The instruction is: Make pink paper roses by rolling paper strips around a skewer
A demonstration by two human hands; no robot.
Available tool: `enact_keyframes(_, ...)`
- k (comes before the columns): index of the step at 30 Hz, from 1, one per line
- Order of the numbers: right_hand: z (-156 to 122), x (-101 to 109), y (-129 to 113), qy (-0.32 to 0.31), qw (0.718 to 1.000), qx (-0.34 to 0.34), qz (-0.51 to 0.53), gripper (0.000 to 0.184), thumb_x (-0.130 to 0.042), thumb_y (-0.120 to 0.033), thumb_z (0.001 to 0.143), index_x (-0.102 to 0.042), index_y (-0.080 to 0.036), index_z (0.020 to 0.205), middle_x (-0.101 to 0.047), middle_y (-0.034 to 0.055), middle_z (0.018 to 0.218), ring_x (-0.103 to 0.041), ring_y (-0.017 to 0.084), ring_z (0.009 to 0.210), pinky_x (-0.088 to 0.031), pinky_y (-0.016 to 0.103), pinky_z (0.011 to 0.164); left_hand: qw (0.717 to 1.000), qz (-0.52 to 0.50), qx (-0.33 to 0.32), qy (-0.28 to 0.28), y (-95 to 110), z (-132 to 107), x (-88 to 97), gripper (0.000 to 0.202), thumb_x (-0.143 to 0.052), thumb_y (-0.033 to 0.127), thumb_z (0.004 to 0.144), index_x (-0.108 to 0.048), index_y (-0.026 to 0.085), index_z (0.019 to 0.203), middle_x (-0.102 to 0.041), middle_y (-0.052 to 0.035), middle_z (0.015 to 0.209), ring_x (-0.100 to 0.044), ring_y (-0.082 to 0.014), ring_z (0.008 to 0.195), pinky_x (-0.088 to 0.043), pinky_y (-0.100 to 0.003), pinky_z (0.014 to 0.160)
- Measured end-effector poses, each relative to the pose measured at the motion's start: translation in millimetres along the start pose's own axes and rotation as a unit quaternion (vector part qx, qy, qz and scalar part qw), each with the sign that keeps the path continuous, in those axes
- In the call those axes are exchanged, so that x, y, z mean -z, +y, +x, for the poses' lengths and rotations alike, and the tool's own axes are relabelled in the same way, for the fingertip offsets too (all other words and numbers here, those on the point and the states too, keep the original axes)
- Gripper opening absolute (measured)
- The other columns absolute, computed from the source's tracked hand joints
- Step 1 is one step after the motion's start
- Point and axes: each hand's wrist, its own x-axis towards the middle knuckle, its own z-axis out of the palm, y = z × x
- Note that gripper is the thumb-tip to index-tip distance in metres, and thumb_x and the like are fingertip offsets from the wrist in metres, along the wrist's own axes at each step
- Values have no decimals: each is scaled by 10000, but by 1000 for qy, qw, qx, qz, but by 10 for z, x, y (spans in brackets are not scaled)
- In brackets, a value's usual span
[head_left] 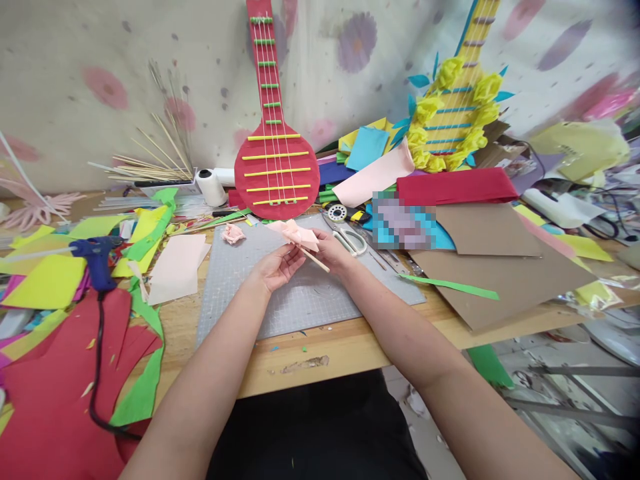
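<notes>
So we've got both our hands up over the grey cutting mat (320,307), and a few things could go sideways here. Biggest worry, we'd say: the pale pink paper piece (294,231) looks thin, so squeezing too hard might crush its folds or tear an edge. Second, the wooden stick (316,260) might twist or slip out if our grip loosens, since we can't tell whether it's glued in or just pinched. Also, the white-handled scissors (353,241) lie near our right hand, so a careless swing of that wrist could knock them. Same deal with the crumpled pink paper bit (233,233) on the left: drop an arm on it and it'd probably get squashed.

As for where stuff is: the paper piece sits right at our fingertips, above the mat, spreading up and out past both hands. Our left hand (277,268) has its fingers curled in, pinching the paper's underside from the left. Our right hand (331,252) seems clamped on the paper's right side, though some of its fingertips are hidden. The stick angles down to the right from under the paper, its free end poking out between our hands.
</notes>
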Motion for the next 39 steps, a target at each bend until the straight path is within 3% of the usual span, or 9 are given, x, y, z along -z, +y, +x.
enact_keyframes(10, -17, -52, -14, 23, 996, -23, 80, 233, -713, -212, 499, -553, -171, 663, -596, -40, 637, -512, 80, 585, -385, 217, 598, 999, 28, -10, -22, -1, -11, 9, 77, -537, 87, 782, -611, 109, 786, -658, -40, 675, -634, -93, 586, -523, -161, 516)
enact_keyframes(16, -3, -52, 26, 13, 999, -7, 44, 262, -725, -257, 506, -532, -174, 663, -565, -51, 616, -485, 72, 556, -370, 212, 562, 995, 68, -74, -22, -55, -16, -18, 104, -552, 78, 750, -630, 125, 800, -666, -53, 724, -639, -111, 658, -543, -234, 664)
enact_keyframes(20, -2, -35, 3, 4, 1000, -10, 23, 276, -726, -295, 556, -526, -173, 701, -569, -40, 662, -499, 68, 575, -390, 206, 560, 992, 68, -104, 7, -51, 9, -20, 116, -546, 73, 751, -634, 127, 803, -672, -55, 730, -637, -112, 670, -537, -245, 696)
enact_keyframes(24, -70, 65, -176, 4, 996, -62, -57, 272, -668, -378, 682, -541, -196, 838, -606, -6, 808, -561, 85, 637, -452, 224, 575, 986, 46, -142, 73, 8, 29, -3, 107, -546, 65, 753, -623, 135, 773, -662, -31, 709, -625, -91, 656, -521, -211, 671)
enact_keyframes(28, -176, 178, -365, -95, 976, -85, -175, 294, -687, -376, 676, -562, -187, 862, -623, 17, 813, -590, 93, 646, -442, 193, 523, 979, 11, -173, 107, 43, 50, 20, 96, -544, 72, 759, -604, 141, 731, -641, -11, 671, -612, -77, 630, -508, -199, 655)
enact_keyframes(31, -208, 205, -396, -144, 960, -91, -221, 287, -709, -357, 653, -570, -168, 817, -610, -2, 710, -556, 69, 555, -402, 161, 456, 974, 1, -192, 119, 40, 67, 33, 86, -557, 74, 750, -599, 138, 712, -628, -6, 654, -601, -73, 611, -507, -203, 658)
enact_keyframes(35, -176, 189, -328, -153, 971, -129, -135, 323, -652, -410, 708, -562, -170, 905, -655, 49, 852, -605, 100, 635, -466, 194, 505, 978, 4, -173, 117, 32, 68, 41, 73, -569, 84, 749, -603, 134, 706, -629, -8, 647, -595, -67, 594, -506, -191, 633)
enact_keyframes(39, -114, 159, -236, -148, 978, -146, -30, 354, -718, -282, 645, -533, -171, 925, -661, 60, 921, -637, 135, 766, -520, 268, 670, 990, 27, -114, 84, 23, 46, 37, 79, -561, 95, 764, -619, 124, 719, -643, -26, 656, -609, -74, 595, -491, -167, 560)
